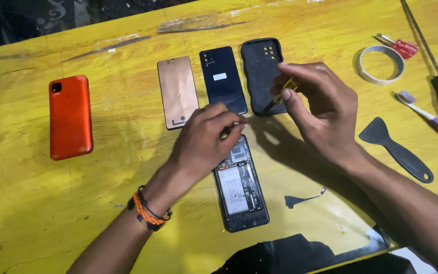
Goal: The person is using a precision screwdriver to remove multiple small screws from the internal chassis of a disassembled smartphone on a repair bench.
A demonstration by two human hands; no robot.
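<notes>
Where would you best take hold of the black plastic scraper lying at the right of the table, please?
Probably by the long narrow handle of the black plastic scraper, from its lower-right end. The handle points away from the wide flat blade at upper left, lies flat on the yellow table, and is free on both sides, apart from the toothbrush.

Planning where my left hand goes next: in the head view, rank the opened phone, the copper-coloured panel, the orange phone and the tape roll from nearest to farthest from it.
1. Opened phone: its top end lies under the left hand.
2. Copper-coloured panel: just above the hand, a little to its left.
3. Orange phone: far left of the table.
4. Tape roll: upper right, beyond the right hand.
</notes>
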